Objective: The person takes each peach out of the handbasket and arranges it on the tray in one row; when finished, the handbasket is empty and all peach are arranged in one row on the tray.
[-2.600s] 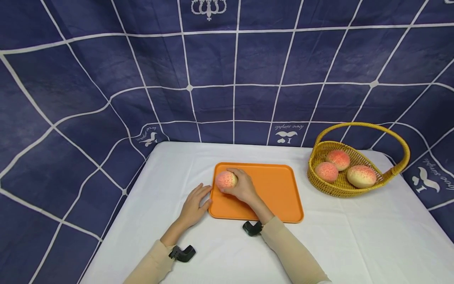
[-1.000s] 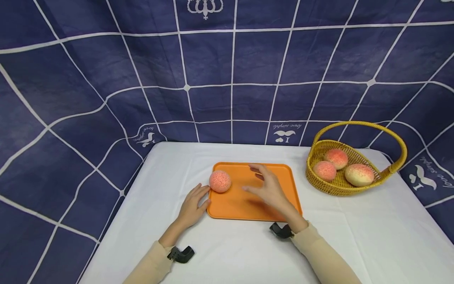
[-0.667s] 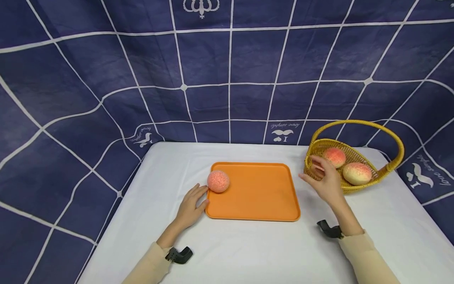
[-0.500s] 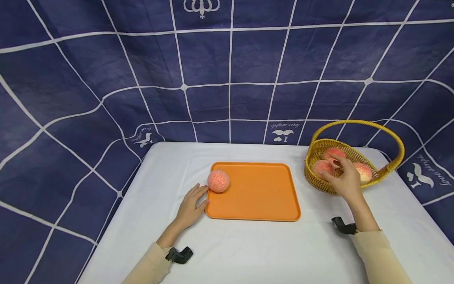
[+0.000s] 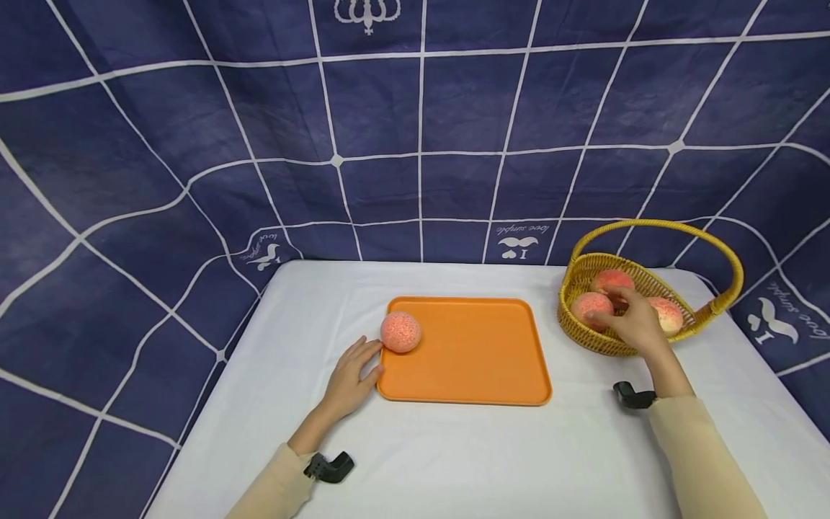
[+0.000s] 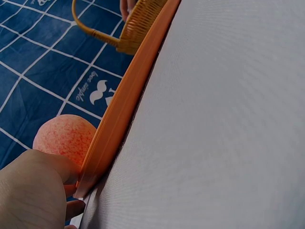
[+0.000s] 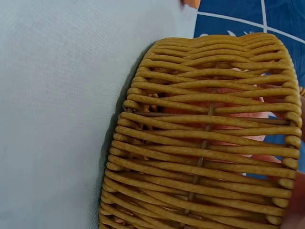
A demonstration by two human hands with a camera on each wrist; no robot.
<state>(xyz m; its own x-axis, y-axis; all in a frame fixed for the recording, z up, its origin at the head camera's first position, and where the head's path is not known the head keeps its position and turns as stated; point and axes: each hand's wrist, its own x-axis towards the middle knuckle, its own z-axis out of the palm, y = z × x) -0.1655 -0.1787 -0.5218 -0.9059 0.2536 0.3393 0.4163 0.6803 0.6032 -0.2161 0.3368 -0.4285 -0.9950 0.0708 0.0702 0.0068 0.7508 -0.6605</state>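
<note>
- Orange tray [image 5: 476, 353] lies flat on the white cloth [image 5: 467, 461], mid-table; wicker basket [image 5: 583, 337] stands apart from it, right and far side, handle up.
- Tray peach [image 5: 400, 332]: at the left edge, toward the far corner. Rest of the tray surface bare.
- Left hand [image 5: 346, 382]: fingers relaxed and a little spread, resting at the tray's left rim, holding nothing. Fingertips just beside the tray peach; contact with it, cannot tell.
- Right hand [image 5: 638, 328]: inside the basket, thumb on the near side and fingers on the far side, curled round the near-left peach [image 5: 588, 303]. Firmness of grip, cannot tell.
- Also in the basket: far peach [image 5: 612, 278] and rightmost peach [image 5: 668, 314], partly behind the hand.
- Progress, my reading: early. One peach placed on the tray, three left in the basket; the held one not yet lifted clear.
</note>
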